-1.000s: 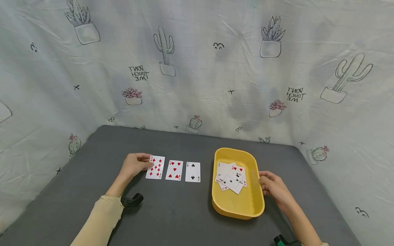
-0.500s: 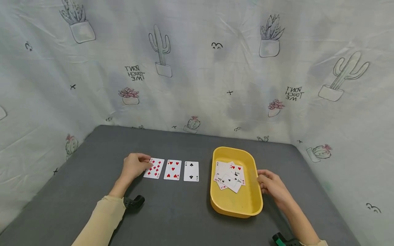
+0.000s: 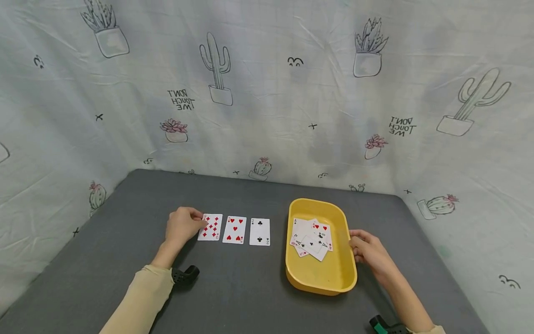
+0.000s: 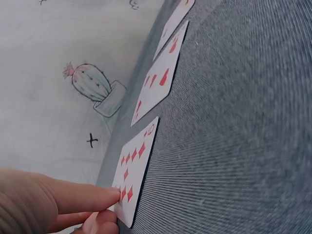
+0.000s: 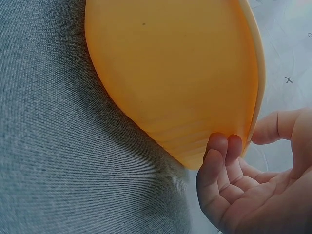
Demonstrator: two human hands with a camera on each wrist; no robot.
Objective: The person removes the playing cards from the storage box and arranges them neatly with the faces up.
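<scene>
In the head view my left hand (image 3: 182, 227) is at the left edge of a diamonds playing card (image 3: 212, 229). The left wrist view shows the thumb on the card's face and the other fingertips at its edge, pinching it. To its right a hearts card (image 3: 234, 232) and a two of clubs (image 3: 260, 234) lie face up in a row. My right hand (image 3: 371, 251) grips the right side of a yellow plastic tray (image 3: 321, 280). In the right wrist view its thumb is at the rim and its curled fingertips lie against the outer wall.
Several overlapping playing cards (image 3: 306, 229), an ace on top, lie inside the tray. A grey cloth-covered table (image 3: 233, 287) bears everything. Behind it and at both sides hangs a white curtain (image 3: 267, 93) printed with cacti.
The diamonds card first tilted, then straightened in my left hand, its near end shifting slightly. My right hand stays at the tray. The whole head view has shifted slightly.
</scene>
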